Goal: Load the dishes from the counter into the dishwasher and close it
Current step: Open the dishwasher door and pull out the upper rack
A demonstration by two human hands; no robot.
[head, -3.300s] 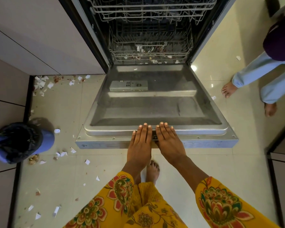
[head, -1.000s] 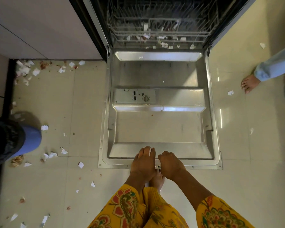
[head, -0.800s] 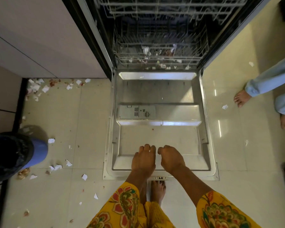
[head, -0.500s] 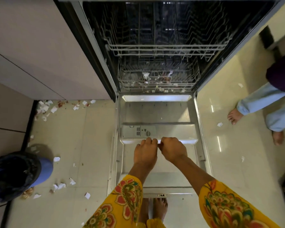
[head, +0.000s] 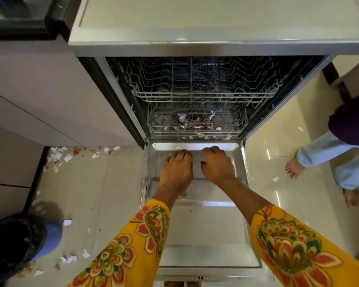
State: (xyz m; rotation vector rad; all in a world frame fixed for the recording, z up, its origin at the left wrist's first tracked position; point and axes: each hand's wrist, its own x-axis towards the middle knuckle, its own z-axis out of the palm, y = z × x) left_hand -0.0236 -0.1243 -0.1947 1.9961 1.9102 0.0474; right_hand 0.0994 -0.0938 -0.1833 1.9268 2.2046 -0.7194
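Left hand and right hand side by side, palms down over far part of lowered dishwasher door, reaching toward lower rack; fingers blurred, grip cannot be told. Both racks bare of dishes; paper scraps lie in lower one. Upper rack above. Surface tops dishwasher.

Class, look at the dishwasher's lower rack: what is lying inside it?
Torn paper scraps and reddish debris lie in the lower rack; no dishes show. The upper rack overhangs its back part, so that area cannot be seen.
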